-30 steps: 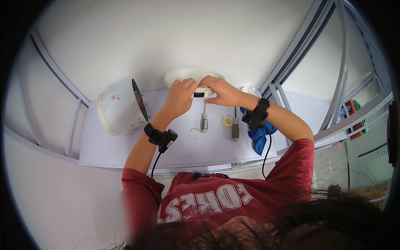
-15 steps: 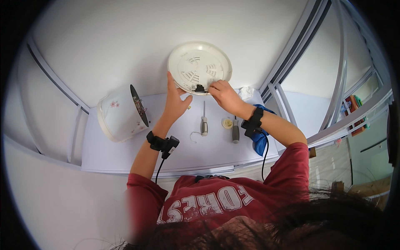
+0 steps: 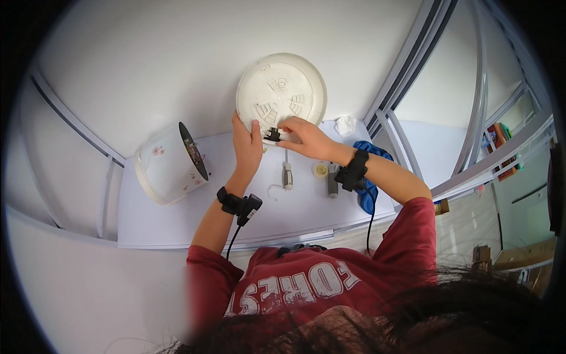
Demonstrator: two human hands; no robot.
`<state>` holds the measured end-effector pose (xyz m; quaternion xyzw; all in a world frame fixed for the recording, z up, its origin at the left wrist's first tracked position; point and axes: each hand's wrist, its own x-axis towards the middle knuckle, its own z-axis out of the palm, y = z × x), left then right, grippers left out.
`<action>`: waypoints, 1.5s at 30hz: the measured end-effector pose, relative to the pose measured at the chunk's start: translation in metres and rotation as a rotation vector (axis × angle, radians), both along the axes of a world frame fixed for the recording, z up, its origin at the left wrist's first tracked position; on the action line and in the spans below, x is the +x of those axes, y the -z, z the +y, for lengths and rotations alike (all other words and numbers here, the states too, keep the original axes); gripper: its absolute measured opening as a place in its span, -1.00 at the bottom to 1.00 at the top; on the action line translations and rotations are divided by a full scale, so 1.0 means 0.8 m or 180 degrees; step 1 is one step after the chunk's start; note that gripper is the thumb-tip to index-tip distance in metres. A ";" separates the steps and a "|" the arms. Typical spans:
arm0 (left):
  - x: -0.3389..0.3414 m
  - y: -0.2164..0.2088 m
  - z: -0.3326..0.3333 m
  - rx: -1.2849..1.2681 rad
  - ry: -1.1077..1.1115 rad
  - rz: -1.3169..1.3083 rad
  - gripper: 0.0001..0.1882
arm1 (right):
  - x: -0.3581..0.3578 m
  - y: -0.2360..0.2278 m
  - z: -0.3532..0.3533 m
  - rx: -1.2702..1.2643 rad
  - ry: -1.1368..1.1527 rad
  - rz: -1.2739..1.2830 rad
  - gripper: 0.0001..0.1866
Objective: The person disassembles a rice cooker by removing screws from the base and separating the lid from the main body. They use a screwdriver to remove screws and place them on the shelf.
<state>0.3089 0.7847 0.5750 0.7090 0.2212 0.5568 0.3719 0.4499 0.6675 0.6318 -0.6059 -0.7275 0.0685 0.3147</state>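
A round white plastic base plate (image 3: 303, 76) with vent slots is tilted up over the table. My left hand (image 3: 246, 144) grips its lower left edge, thumb toward me. At the plate's lower rim sits a small black power socket (image 3: 272, 135). My right hand (image 3: 309, 139) has its thumb and forefinger on either side of the socket's right part, closed about it; the exact contact is hard to see. Below the plate lies a grey-handled screwdriver (image 3: 287, 177), its shaft pointing to the plate. A second grey-handled tool (image 3: 332, 183) lies partly behind my right wrist.
On the left, a white flower-printed appliance body (image 3: 162, 168) lies on its side, its dark round end (image 3: 193, 152) showing wires. Near my right wrist are a small round dish (image 3: 320, 170), a blue cloth (image 3: 368, 200) and crumpled white tissue (image 3: 345, 125). A thin pale wire (image 3: 275, 190) lies beside the screwdriver.
The plate has tipped more upright and shifted slightly, with the socket lower left. My right thumb and forefinger have moved left and spread from the rim to the socket. My left hand still holds the edge.
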 end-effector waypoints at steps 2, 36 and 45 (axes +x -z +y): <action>-0.001 -0.007 -0.007 -0.0392 0.0164 -0.0022 -0.46 | -0.003 0.003 0.005 0.0097 0.0050 -0.0010 -0.65; 0.025 0.018 -0.010 -0.1065 0.0085 0.0107 -0.49 | -0.012 0.028 -0.071 -0.0190 0.0576 -0.1566 -0.50; 0.047 0.006 -0.039 -0.2506 0.1721 -0.0475 -0.38 | -0.028 0.027 -0.108 -0.0083 0.1940 -0.1451 -0.51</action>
